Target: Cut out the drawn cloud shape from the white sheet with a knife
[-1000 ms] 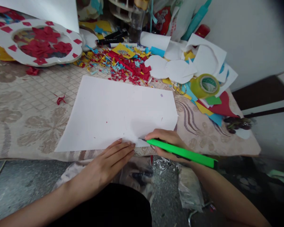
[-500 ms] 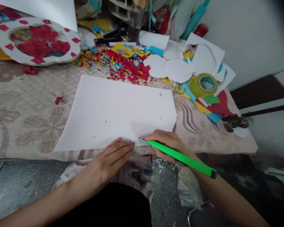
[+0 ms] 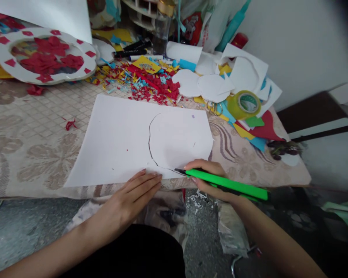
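Observation:
A white sheet [image 3: 121,131] of paper or thin board lies along the table's front edge. My right hand [image 3: 207,175] is closed around a green utility knife [image 3: 229,183], its dark tip touching the sheet near the front edge. From that tip a thin dark curved line [image 3: 149,141] runs left and up across the sheet; it looks like a cut. My left hand [image 3: 139,193] lies flat on the sheet's front edge, just left of the knife, fingers stretched out and holding nothing.
Red, yellow and blue scraps [image 3: 150,83] are heaped behind the sheet. A tape roll [image 3: 245,104], scissors handles [image 3: 214,109] and white cut-outs [image 3: 213,87] lie to the right. A white scalloped frame [image 3: 89,58] with red flowers stands back left, a bottle [image 3: 161,31] at the back.
The knife tip has moved a little right along the sheet, and its handle has swung to a flatter angle. The dark curved line now shows clearly. My left hand stays in place on the sheet.

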`<state>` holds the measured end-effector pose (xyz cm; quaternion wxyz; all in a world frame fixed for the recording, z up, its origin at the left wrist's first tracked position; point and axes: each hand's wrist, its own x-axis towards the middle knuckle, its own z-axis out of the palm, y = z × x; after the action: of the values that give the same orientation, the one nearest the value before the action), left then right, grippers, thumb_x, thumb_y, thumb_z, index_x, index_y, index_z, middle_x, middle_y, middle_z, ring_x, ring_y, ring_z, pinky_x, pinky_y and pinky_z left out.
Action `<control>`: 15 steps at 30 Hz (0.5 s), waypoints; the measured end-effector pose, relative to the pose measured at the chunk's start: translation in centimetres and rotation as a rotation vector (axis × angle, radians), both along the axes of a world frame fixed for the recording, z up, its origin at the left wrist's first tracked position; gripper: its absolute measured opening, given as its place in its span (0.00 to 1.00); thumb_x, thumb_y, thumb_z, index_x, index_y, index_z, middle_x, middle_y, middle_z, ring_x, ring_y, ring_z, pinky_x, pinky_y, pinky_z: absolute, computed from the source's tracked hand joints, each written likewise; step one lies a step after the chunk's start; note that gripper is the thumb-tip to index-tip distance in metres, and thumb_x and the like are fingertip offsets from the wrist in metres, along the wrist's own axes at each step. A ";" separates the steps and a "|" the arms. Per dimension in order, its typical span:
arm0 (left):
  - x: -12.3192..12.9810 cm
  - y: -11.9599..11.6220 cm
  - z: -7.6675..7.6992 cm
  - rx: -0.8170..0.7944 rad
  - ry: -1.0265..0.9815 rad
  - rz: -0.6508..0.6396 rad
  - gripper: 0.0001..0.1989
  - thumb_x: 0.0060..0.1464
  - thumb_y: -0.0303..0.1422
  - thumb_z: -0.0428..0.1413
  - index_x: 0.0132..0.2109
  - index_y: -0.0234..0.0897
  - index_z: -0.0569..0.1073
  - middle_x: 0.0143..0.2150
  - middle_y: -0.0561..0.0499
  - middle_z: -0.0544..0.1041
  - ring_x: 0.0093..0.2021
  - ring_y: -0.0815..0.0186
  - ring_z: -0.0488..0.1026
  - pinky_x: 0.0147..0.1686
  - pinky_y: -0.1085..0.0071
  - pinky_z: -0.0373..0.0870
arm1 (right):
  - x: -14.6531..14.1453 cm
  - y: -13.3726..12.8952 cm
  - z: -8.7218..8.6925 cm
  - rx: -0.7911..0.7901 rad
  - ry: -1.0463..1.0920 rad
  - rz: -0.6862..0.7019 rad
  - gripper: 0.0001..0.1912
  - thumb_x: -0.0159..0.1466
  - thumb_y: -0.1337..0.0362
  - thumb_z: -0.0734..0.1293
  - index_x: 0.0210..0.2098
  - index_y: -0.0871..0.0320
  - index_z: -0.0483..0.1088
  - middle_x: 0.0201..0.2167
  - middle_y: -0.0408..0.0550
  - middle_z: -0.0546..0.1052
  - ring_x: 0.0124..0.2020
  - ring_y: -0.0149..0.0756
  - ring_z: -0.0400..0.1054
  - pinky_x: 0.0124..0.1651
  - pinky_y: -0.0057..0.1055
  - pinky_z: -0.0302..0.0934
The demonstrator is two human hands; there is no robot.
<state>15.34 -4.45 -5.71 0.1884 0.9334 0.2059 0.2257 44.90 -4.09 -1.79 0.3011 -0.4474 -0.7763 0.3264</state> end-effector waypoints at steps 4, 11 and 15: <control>-0.1 0.0 -0.3 0.016 0.035 -0.014 0.25 0.65 0.18 0.44 0.67 0.27 0.59 0.68 0.40 0.63 0.71 0.59 0.53 0.70 0.52 0.53 | 0.9 -0.7 -0.3 -0.017 0.093 -0.196 0.14 0.62 0.71 0.67 0.47 0.53 0.72 0.37 0.42 0.79 0.35 0.30 0.74 0.37 0.26 0.68; -0.3 0.3 0.1 0.103 -0.035 0.035 0.25 0.63 0.19 0.50 0.66 0.29 0.63 0.67 0.40 0.66 0.69 0.57 0.58 0.69 0.55 0.59 | 2.4 -1.1 -1.8 0.216 0.211 -0.610 0.18 0.67 0.63 0.65 0.56 0.54 0.66 0.36 0.45 0.79 0.26 0.30 0.72 0.32 0.31 0.68; 0.3 1.4 0.2 0.225 0.003 0.203 0.23 0.65 0.28 0.53 0.65 0.28 0.63 0.67 0.38 0.65 0.69 0.53 0.59 0.68 0.46 0.55 | 2.9 -0.7 -2.2 0.260 0.075 -0.611 0.15 0.69 0.65 0.63 0.55 0.54 0.67 0.33 0.45 0.80 0.28 0.33 0.76 0.34 0.32 0.72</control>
<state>15.62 -3.04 -5.47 0.0587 0.9234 0.2728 0.2636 47.83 -4.83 -3.97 0.4681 -0.6048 -0.6299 0.1356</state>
